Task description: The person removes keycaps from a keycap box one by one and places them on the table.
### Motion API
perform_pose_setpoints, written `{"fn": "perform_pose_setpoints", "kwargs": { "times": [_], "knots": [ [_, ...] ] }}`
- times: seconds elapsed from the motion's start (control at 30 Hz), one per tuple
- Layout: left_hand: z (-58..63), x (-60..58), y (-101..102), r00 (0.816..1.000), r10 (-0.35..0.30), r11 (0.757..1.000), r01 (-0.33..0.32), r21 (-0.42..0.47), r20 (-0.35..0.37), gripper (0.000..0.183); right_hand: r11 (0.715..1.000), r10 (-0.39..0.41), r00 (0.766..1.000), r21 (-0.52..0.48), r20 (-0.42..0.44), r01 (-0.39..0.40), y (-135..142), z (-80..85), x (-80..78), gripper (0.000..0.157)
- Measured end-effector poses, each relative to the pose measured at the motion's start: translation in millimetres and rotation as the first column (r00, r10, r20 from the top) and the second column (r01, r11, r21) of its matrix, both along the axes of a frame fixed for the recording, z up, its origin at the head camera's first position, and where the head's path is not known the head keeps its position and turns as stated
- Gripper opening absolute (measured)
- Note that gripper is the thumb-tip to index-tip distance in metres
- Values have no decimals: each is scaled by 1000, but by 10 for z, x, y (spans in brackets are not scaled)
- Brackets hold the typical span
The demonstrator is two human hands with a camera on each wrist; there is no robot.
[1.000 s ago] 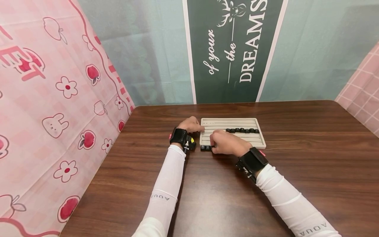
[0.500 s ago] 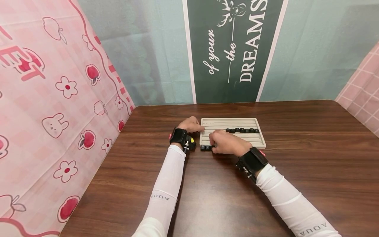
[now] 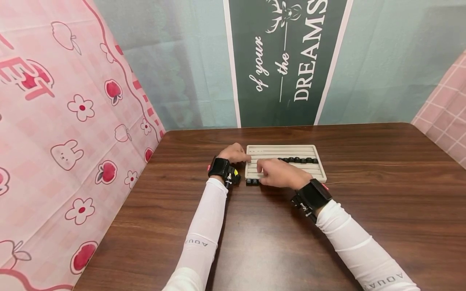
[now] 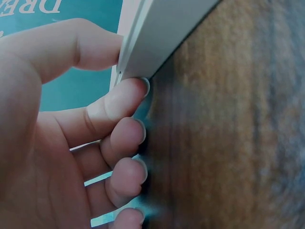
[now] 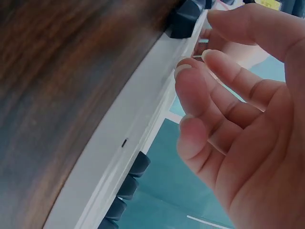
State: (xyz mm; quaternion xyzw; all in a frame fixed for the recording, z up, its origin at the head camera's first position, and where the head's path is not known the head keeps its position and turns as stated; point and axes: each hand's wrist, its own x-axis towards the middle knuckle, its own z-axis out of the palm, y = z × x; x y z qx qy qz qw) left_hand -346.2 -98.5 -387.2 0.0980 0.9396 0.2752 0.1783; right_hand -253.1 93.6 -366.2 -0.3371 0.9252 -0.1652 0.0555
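A cream tray with parallel ridges (image 3: 291, 151) lies on the table. My left hand (image 3: 234, 153) pinches its left edge; in the left wrist view the thumb is on the rim and the forefinger against the side of the tray (image 4: 162, 33). Several black keycaps (image 3: 303, 160) stand in a row inside the tray. Along its front edge, a short row of black keycaps (image 3: 252, 182) sits on the table. Beside these is my right hand (image 3: 282, 173), thumb and forefinger apart. In the right wrist view its thumb is close to a keycap (image 5: 186, 19); whether they touch, I cannot tell.
The brown wooden table (image 3: 240, 242) extends around the tray. Behind it hangs a teal cloth (image 3: 193, 81) with a dark lettered panel (image 3: 273, 109). A pink printed cloth (image 3: 91, 161) borders the left side. Both wrists wear black camera straps (image 3: 314, 196).
My right forefinger and thumb have parted, and the hand has risen slightly from the front keycaps. My left hand keeps its place on the tray edge.
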Motion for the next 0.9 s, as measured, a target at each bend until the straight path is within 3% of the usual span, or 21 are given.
{"fn": "perform_pose_setpoints", "kwargs": {
  "times": [0.33, 0.47, 0.73, 0.9],
  "knots": [
    [-6, -3, -7, 1000, 1, 1000, -2, 2, 5, 39, 998, -47, 999, -33, -21, 46, 164, 77, -82, 16],
    [1, 5, -13, 1000, -6, 1000, 6, 1, 0, 42, 992, -107, 993, -67, -50, 103, 263, 58, -136, 14],
    [15, 30, -20, 1000, -10, 1000, 10, 14, 3, 40, 957, -288, 950, -69, -123, 281, 427, 17, -182, 20],
    [20, 39, -13, 1000, 1, 1000, -1, 23, 3, 38, 940, -342, 925, -62, -164, 336, 465, -5, -207, 23]
  ]
}}
